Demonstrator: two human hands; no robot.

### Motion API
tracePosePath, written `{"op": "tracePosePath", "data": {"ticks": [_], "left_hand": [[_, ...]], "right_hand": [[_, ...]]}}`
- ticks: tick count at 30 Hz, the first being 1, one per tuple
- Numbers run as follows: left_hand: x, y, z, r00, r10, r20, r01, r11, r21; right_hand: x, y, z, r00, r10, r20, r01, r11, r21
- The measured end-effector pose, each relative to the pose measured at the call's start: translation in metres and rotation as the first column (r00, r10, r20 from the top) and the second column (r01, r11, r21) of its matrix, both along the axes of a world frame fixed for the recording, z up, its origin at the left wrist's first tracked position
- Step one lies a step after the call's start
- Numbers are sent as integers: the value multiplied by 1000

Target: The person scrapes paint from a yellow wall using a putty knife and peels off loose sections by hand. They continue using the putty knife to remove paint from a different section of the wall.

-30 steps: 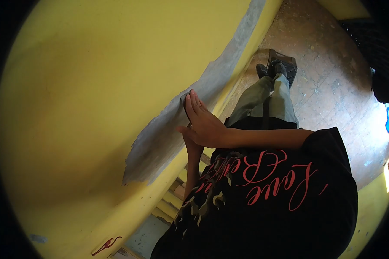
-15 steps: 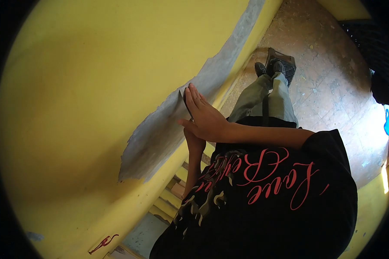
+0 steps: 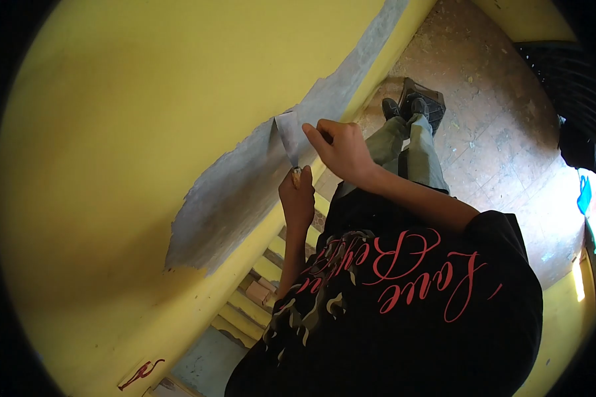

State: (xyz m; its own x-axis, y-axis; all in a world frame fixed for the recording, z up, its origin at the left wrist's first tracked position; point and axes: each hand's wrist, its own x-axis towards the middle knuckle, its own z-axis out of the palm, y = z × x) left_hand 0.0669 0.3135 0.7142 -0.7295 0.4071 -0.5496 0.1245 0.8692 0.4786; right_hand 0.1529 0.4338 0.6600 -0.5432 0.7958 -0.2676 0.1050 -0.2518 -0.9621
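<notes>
In the head view, you are standing close against a yellow wall (image 3: 112, 132), which fills the left of the frame. Your left hand (image 3: 297, 202) is closed around the pale handle of a putty knife (image 3: 287, 140). The flat metal blade points up from your fist and lies against the wall. It sits at the upper edge of a bare gray patch (image 3: 232, 198), a long strip that runs diagonally across the yellow paint and widens toward its lower left end.

Your right hand (image 3: 343, 149) is just beside the blade on its right, with the forearm reaching in from your right shoulder. Its fingers (image 3: 314, 132) are curled inward, and the foremost fingertip is right at the blade's edge. The fisheye distortion makes it hard to say whether that fingertip presses on the metal or only sits next to it, so I cannot tell whether this hand grips anything.

Your black shirt (image 3: 404, 317), with red script lettering, fills the lower right. Beyond your hands are your gray-green trousers (image 3: 414, 149) and dark shoes (image 3: 410, 106) on a worn, speckled floor (image 3: 496, 132). Yellow-edged steps (image 3: 258, 291) show below your left forearm. A small red mark (image 3: 139, 374) sits low on the wall.
</notes>
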Motion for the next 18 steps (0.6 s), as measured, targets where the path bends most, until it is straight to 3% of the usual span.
{"op": "tracePosePath", "data": {"ticks": [4,7,10,11,18], "left_hand": [[-2,1,2,1000,-21,6,21,999,27],[-4,1,1,999,-38,-5,38,998,46],[-6,0,4,997,-49,-55,52,998,43],[-6,-2,5,997,-53,-56,56,997,45],[-2,-7,3,992,-63,-113,72,994,85]], "right_hand": [[15,14,0,982,185,35,-184,982,-40],[4,7,5,994,69,-83,-63,996,65],[-18,-6,8,985,62,-162,-34,984,175],[-23,-6,12,981,166,-97,-151,978,146],[-44,-17,5,978,177,-113,-144,958,248]]}}
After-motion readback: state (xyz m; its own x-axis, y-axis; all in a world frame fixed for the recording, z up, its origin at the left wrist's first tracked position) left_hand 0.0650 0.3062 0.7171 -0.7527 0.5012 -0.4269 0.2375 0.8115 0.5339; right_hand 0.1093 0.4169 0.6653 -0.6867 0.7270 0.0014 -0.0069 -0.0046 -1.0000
